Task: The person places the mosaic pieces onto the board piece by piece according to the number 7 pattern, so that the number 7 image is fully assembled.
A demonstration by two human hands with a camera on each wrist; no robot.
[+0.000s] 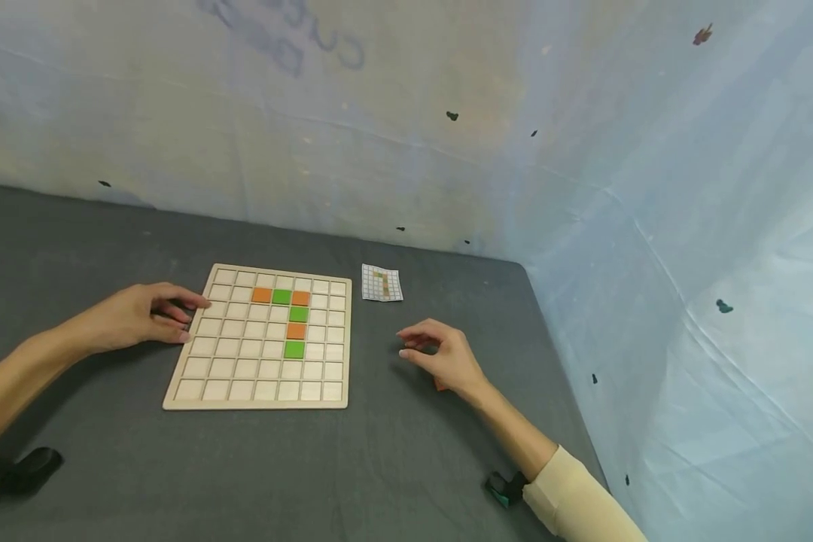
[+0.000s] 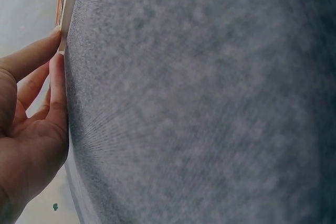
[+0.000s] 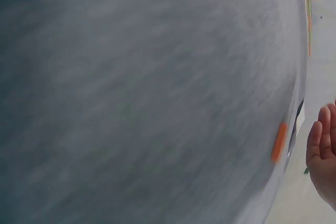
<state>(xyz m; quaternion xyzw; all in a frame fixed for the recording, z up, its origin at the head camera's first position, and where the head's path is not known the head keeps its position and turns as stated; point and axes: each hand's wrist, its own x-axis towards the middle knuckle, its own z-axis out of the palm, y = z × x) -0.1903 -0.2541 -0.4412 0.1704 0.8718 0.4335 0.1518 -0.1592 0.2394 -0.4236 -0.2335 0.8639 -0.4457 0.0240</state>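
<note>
A pale wooden grid board (image 1: pixel 240 369) lies on the dark cloth, with orange tiles (image 1: pixel 296 331) and green tiles (image 1: pixel 294 350) set in a bent line. My left hand (image 1: pixel 135 316) touches the board's left edge with its thumb and fingertips; in the left wrist view the thumb and a finger meet at the rim. Right of the board, my right hand (image 1: pixel 447 357) hovers above the cloth, fingers bent and nothing seen in them. An orange tile (image 3: pixel 279 142) lies on the cloth beneath it, mostly hidden by that hand in the head view.
A small printed card (image 1: pixel 382 284) showing a grid with a coloured pattern lies beyond the board's upper right corner. The dark cloth (image 1: pixel 379 467) covers the table. Pale sheeting (image 1: pixel 352 150) hangs behind the table and along its right side.
</note>
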